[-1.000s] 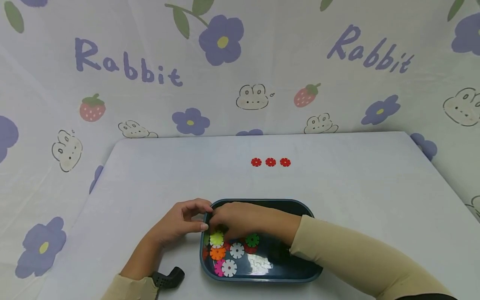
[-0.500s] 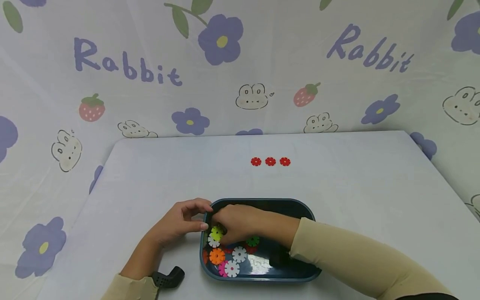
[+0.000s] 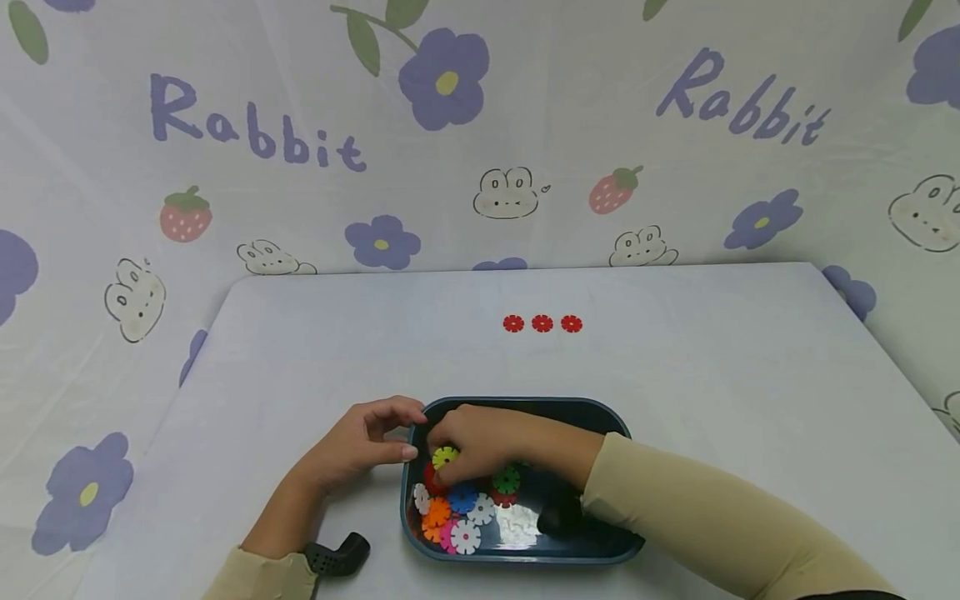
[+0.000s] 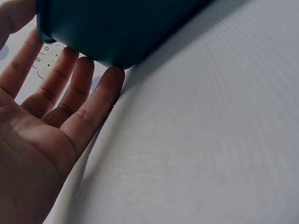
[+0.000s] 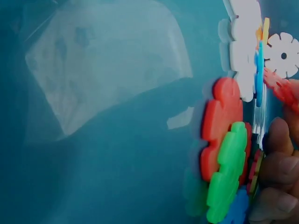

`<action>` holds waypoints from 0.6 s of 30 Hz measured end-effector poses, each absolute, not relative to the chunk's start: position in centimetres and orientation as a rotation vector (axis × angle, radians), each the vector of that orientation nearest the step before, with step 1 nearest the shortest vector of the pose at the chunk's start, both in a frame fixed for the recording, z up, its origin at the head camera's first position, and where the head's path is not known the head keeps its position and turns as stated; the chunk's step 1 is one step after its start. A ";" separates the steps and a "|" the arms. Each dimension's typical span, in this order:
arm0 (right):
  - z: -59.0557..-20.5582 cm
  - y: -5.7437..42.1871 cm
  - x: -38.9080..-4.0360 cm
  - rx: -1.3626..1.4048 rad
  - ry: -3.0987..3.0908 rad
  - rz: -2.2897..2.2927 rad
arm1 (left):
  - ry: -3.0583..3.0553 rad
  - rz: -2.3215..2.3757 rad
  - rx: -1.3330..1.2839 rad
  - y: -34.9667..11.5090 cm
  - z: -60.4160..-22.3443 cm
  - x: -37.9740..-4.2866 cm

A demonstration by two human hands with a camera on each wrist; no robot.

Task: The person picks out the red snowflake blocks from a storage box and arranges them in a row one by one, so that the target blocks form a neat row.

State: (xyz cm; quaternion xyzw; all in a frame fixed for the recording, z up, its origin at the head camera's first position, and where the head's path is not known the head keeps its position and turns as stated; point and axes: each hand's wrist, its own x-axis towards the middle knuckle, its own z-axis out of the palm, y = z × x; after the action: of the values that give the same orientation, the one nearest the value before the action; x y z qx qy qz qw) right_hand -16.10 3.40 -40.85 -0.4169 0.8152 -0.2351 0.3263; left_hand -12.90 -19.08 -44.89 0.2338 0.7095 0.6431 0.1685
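My left hand point(image 3: 378, 437) rests its fingertips at the left end of a dark blue tray point(image 3: 525, 561). In the left wrist view its fairly straight fingers point(image 4: 93, 107) touch the tray's outer wall point(image 4: 112, 32). My right hand point(image 3: 480, 442) is inside the tray, over its left part, among several notched plastic snowflake discs. A yellow disc point(image 3: 445, 456) and a red disc point(image 3: 432, 477) lie by its thumb and fingers. In the right wrist view a tilted red disc point(image 5: 279, 85) touches the hand; whether it is pinched is unclear. Some fingertips are hidden.
Beyond the tray, three red snowflake discs point(image 3: 542, 323) lie in a row on the white table point(image 3: 712, 358). White, orange, pink, blue and green discs point(image 3: 506, 479) lie in the tray. A black object point(image 3: 341, 557) is at the left wrist. A printed cloth hangs behind.
My right hand has shifted slightly within the tray. Discs under it have moved: the yellow one sits higher, and blue and red ones have come into view. My left hand has stayed put.
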 end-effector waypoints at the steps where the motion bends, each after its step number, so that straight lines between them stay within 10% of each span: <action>1: -40.7 3.4 -16.1 -1.098 2.134 -0.621 | 2.021 1.825 0.665 -19.1 -44.8 -12.9; 18: -40.7 3.8 -16.5 -1.150 2.141 -0.699 | 2.009 1.827 0.712 -19.1 -45.1 -13.1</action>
State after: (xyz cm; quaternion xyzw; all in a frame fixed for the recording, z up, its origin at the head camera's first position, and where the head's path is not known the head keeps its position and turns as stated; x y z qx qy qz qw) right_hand -16.46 3.75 -40.73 -0.4338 0.8071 -0.2636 0.3016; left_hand -13.07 -19.12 -45.06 0.2502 0.7056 0.6418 0.1663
